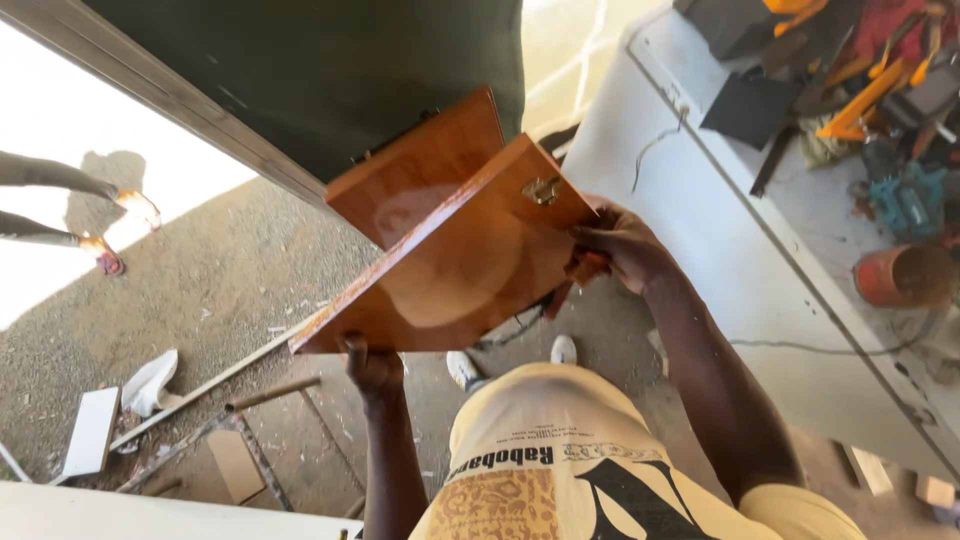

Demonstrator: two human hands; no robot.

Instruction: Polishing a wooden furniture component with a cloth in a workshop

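Two bare hands hold a glossy, reddish-brown varnished wooden board (455, 265) up in front of the person's chest, above the gravel ground (240, 270). The left hand (372, 368) reaches up from below with the forearm nearly vertical; its fingers curl over the board's lower left edge, near the corner, pressed close together, with the fingertips hidden behind the wood. The right hand (622, 245) comes in from the right with the elbow bent and the forearm sloping down toward the body; its fingers wrap the board's right edge, clamped together, thumb side toward the face of the board. The board tilts, its left corner low and its right end high, and a small brass hinge (541, 189) sits on the upper edge just left of the right hand. A second brown wooden panel (415, 170) stands behind the first, touching it along that upper edge. A white workbench (720, 250) with tools lies to the right.
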